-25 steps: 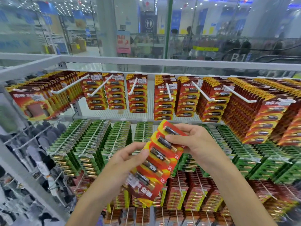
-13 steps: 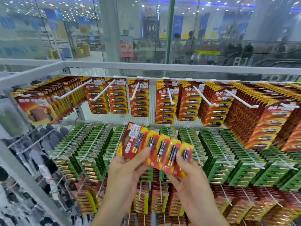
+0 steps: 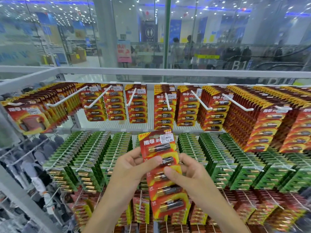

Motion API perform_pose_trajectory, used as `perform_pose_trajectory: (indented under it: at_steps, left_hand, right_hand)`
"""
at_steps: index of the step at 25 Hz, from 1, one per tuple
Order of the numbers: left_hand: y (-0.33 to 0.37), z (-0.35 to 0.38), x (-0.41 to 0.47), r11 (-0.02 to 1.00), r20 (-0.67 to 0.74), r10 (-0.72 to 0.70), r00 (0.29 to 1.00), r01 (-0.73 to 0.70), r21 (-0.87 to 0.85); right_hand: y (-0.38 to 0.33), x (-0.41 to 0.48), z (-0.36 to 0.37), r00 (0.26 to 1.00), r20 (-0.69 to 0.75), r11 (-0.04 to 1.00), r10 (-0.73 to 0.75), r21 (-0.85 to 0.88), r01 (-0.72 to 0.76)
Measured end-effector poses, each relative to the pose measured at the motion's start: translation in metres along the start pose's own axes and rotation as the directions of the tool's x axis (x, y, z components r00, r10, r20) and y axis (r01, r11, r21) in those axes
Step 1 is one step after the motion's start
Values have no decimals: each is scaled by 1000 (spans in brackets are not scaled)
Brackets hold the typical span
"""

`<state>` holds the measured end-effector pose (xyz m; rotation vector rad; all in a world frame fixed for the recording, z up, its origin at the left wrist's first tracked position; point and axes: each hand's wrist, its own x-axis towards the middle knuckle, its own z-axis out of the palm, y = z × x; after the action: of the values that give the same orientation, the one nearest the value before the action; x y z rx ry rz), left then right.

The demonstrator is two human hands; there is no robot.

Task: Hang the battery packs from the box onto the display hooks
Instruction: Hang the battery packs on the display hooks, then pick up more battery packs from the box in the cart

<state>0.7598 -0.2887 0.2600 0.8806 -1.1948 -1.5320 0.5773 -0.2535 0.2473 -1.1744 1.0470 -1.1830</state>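
Observation:
A long red and yellow battery pack (image 3: pixel 158 145) with several cells stands upright in front of me, its price sticker at the top. My left hand (image 3: pixel 133 167) grips its left edge with the thumb across the front. My right hand (image 3: pixel 186 172) pinches its right side, thumb on the front. Above it runs the top row of white display hooks (image 3: pixel 168 103) bearing the same red packs (image 3: pixel 186 108). The box is not in view.
Green battery packs (image 3: pixel 87 157) fill the middle row of hooks, and more red packs (image 3: pixel 252 206) hang in the bottom row. A white rack frame (image 3: pixel 151 73) runs along the top. Grey goods hang on wire hooks at the left (image 3: pixel 33 148).
The pack has turned from slanting, through lying sideways, to standing upright with the sticker end up. Both hands shifted their hold along it, and the view has tilted slightly down.

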Motion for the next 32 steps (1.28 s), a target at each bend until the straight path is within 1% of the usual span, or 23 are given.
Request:
perform_pose_trajectory:
  at_steps: [5, 10, 12, 16, 22, 26, 30, 32]
  left_hand:
    - [-2, 6, 4, 1000, -65, 2, 998, -4, -20]
    - [2, -6, -2, 985, -190, 134, 973, -109, 137]
    - [-1, -18, -7, 981, -224, 139, 965, -104, 164]
    - [-12, -44, -16, 989, -309, 83, 947, -39, 143]
    - [-26, -68, -24, 993, -372, -34, 928, 72, 88]
    - [-33, -73, -29, 991, -385, -87, 919, 118, 57]
    - [-39, -76, -34, 986, -386, -146, 911, 168, 22]
    - [-40, -75, -36, 982, -361, -171, 917, 186, 7]
  right_hand:
    - [4, 0, 7, 998, -65, 993, -15, 117, 22]
    - [-11, 9, 3, 982, -175, 982, -67, 161, 96]
    - [-16, 16, -1, 972, -211, 977, -101, 163, 137]
    - [-25, 28, -7, 958, -258, 977, -128, 132, 166]
    - [-30, 36, -7, 958, -242, 983, -153, 61, 173]
    - [-30, 34, -5, 959, -234, 986, -157, 19, 166]
    - [-30, 36, -1, 961, -251, 989, -118, 54, 136]
    - [-33, 46, 2, 958, -269, 992, -95, 54, 114]
